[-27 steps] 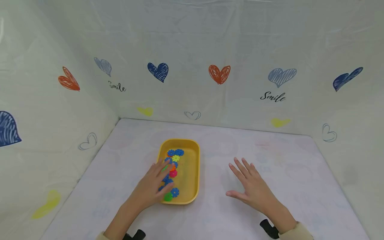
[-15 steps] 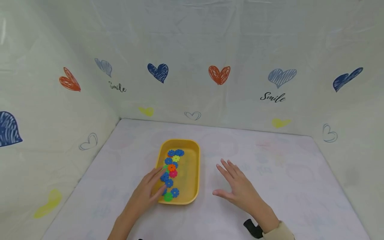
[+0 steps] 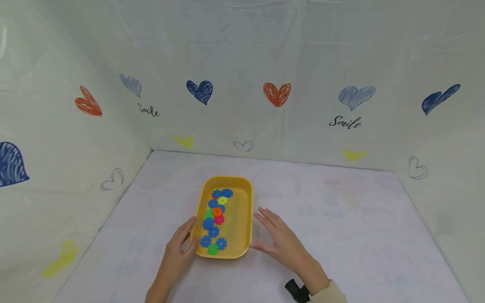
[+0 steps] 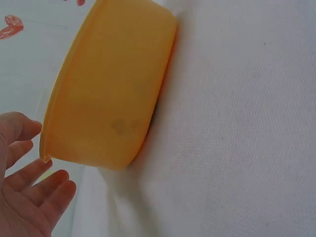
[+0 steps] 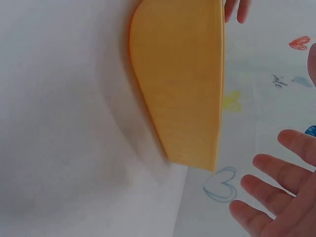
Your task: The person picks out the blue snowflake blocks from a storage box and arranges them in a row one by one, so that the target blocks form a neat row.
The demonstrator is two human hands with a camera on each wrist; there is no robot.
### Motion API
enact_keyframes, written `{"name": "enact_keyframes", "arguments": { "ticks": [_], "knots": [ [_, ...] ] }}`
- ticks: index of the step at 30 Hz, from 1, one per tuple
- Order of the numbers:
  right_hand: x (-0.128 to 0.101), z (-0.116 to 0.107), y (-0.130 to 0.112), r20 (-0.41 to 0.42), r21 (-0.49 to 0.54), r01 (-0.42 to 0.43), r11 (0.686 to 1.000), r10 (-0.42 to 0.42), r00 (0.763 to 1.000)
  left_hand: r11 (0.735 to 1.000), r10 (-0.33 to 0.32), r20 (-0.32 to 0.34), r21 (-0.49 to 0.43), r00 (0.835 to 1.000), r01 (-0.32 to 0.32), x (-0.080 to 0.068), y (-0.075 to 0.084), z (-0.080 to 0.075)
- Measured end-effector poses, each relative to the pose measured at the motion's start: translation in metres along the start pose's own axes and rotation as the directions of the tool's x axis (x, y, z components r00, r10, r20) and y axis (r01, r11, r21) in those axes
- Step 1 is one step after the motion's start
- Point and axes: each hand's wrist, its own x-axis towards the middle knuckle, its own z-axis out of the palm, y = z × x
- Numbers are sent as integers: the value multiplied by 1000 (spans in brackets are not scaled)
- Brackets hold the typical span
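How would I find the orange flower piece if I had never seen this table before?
Look on the white table for the yellow tray between the left hand and the right hand. A line of little flower-shaped pieces lies along its left side. The orange piece sits about midway, just above the pink one; it is the only orange one there, and most of the others are blue.

A shallow yellow plastic rectangular tray [image 3: 242, 210] sits flat on the table, holding small blue, green, orange and pink plastic flower discs [image 3: 214, 219] in a row.

Probably a staged recording booth: heart-printed sheets [image 3: 242, 97] wall in a cloth-covered table [image 3: 341, 235].
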Motion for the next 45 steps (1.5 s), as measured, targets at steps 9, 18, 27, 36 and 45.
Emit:
{"name": "enact_keyframes", "arguments": {
  "ticks": [9, 18, 27, 36, 45],
  "knots": [
    [12, 20, -20, 79, 133, 13, 991, -23, 997, 950, -223, 5, -224, 975, 219, -8, -7, 0],
    [25, 38, -30, 142, 230, 39, 972, -73, 987, 914, -306, 39, -269, 951, 305, -9, -7, 0],
    [36, 49, -41, 229, 317, -23, 948, -54, 972, 862, -341, 84, -370, 936, 347, -9, -5, 0],
    [50, 56, -46, 298, 344, -90, 935, -18, 954, 831, -400, 106, -378, 910, 409, -7, -2, 2],
    [64, 68, -43, 359, 266, -109, 958, 7, 933, 802, -423, 126, -408, 897, 436, -6, -2, 1]
  ]
}}
